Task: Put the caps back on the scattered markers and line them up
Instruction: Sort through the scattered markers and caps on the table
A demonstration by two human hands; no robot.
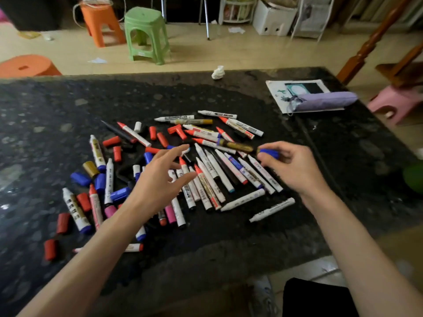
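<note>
Several uncapped markers (212, 177) lie scattered in a heap on the dark stone table (68, 106). Loose red caps (111, 141), blue caps (80, 178) and a gold cap (90, 168) lie among them, mostly to the left. My right hand (290, 167) holds a gold-and-black marker (237, 146) by its blue end (270, 153), lifted just above the heap. My left hand (160, 179) hovers over the middle of the pile with fingers spread, holding nothing. It hides some markers beneath it.
A booklet (277, 92) with a purple pouch (325, 100) on it lies at the table's far right. A crumpled white tissue (218, 72) sits at the far edge. Orange (100, 21), green (146, 30) and pink (393, 101) stools stand on the floor around.
</note>
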